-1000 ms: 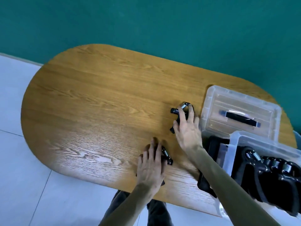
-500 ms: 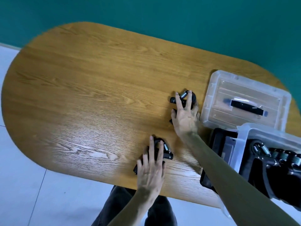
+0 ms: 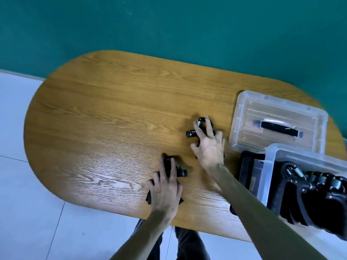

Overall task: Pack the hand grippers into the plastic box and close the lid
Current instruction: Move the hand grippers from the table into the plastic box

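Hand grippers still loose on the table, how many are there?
2. One hand gripper lies under the right hand near the lid; the other hand gripper is under the left hand. More sit packed in the plastic box.

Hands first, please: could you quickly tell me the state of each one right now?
Left hand: fingers laid over the near hand gripper on the table.
Right hand: fingers curled round the far hand gripper.

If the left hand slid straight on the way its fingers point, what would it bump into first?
Beyond the hand gripper under the left hand, only bare table seems to lie ahead up to its far edge; nothing else shows in that line.
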The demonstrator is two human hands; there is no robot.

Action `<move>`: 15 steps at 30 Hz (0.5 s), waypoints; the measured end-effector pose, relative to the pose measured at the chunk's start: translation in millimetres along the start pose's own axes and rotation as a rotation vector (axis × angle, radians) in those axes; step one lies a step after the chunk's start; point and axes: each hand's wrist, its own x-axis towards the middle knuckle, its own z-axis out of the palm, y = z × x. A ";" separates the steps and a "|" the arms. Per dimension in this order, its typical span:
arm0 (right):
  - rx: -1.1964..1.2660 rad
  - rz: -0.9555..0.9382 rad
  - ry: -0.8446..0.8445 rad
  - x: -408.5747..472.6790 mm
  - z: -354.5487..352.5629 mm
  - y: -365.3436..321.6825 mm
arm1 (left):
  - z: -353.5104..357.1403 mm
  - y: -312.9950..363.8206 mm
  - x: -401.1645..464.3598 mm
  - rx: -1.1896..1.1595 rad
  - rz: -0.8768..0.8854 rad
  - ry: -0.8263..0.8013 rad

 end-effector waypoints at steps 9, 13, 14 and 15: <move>-0.057 -0.197 0.193 -36.7 -70.9 -39.4 | -93.3 -3.7 -3.4 -0.064 -0.138 0.210; -0.089 -0.265 0.242 -58.4 -103.4 -44.5 | -132.1 12.3 -16.2 -0.009 -0.183 0.275; -0.094 -0.283 0.251 -65.0 -112.6 -43.7 | -139.1 17.7 -19.6 -0.008 -0.195 0.288; -0.105 -0.295 0.256 -70.8 -119.2 -42.5 | -144.5 23.5 -21.5 -0.020 -0.209 0.301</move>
